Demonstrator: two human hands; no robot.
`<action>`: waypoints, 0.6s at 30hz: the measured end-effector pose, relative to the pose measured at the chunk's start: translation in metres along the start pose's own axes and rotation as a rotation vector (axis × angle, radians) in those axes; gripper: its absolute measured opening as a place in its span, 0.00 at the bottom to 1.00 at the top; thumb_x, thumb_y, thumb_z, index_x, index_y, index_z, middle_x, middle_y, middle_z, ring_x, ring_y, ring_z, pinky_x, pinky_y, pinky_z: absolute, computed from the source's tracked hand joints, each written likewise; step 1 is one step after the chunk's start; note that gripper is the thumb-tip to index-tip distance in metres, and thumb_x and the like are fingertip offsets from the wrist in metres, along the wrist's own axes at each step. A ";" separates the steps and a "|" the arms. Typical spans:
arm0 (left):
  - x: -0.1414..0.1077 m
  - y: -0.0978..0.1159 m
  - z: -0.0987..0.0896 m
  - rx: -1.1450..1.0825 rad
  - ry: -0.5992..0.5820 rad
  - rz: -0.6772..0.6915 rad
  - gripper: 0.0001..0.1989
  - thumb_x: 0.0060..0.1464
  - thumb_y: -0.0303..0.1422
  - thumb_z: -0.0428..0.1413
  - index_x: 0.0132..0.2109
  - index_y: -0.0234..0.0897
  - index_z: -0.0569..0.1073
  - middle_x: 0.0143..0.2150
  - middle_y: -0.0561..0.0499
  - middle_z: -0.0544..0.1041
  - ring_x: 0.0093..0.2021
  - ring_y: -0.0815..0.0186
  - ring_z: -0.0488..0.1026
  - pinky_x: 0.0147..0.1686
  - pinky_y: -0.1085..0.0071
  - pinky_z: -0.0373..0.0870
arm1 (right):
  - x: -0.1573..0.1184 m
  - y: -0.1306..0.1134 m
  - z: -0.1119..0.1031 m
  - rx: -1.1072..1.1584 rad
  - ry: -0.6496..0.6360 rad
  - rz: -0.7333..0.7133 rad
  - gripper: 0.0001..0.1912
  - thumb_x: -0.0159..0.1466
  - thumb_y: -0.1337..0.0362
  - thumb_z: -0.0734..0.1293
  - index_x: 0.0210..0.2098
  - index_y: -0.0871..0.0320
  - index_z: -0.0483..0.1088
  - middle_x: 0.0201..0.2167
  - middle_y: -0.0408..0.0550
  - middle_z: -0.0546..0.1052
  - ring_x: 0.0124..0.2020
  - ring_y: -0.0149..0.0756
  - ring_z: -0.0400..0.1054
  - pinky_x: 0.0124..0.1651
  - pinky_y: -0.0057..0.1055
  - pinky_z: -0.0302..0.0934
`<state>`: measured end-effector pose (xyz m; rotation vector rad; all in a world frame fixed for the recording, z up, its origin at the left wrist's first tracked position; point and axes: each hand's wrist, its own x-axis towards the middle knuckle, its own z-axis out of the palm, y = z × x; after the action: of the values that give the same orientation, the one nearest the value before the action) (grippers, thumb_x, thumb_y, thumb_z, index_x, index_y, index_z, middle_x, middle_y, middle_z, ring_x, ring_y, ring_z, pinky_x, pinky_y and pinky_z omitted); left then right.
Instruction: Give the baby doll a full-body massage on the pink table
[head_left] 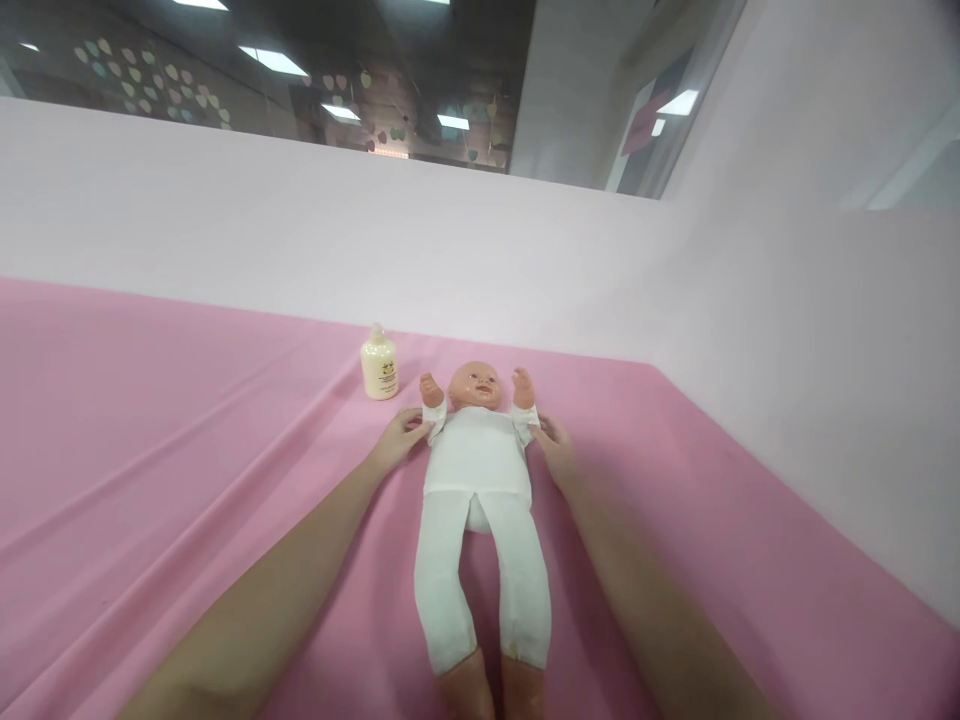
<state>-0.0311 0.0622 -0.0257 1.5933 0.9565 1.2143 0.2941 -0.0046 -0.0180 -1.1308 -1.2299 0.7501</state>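
A baby doll (478,455) with a white cloth body lies on its back on the pink sheet, its head toward the wall and its feet toward me. Both of the doll's arms are bent upward beside its head. My left hand (399,440) closes its thumb and fingers on the doll's arm at the picture's left, near the elbow. On the opposite side, my right hand (555,446) holds the other arm in the same way. Some fingertips of both hands are hidden behind the doll's sleeves.
A cream-coloured bottle (380,368) with a printed label stands on the sheet left of the doll's head. The pink sheet (187,420) has long folds at the left. White walls (300,240) bound the back and right, with a window (337,80) above.
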 end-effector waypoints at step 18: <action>0.000 -0.011 0.007 0.336 0.128 0.203 0.22 0.58 0.39 0.57 0.59 0.44 0.72 0.56 0.44 0.68 0.57 0.55 0.66 0.61 0.61 0.58 | 0.003 0.017 -0.002 -0.310 0.086 -0.083 0.28 0.61 0.53 0.65 0.59 0.52 0.66 0.57 0.52 0.69 0.53 0.42 0.66 0.54 0.40 0.63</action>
<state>-0.0251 0.0643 -0.0374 1.9324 1.1495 1.3601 0.2992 0.0030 -0.0323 -1.3399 -1.3416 0.4519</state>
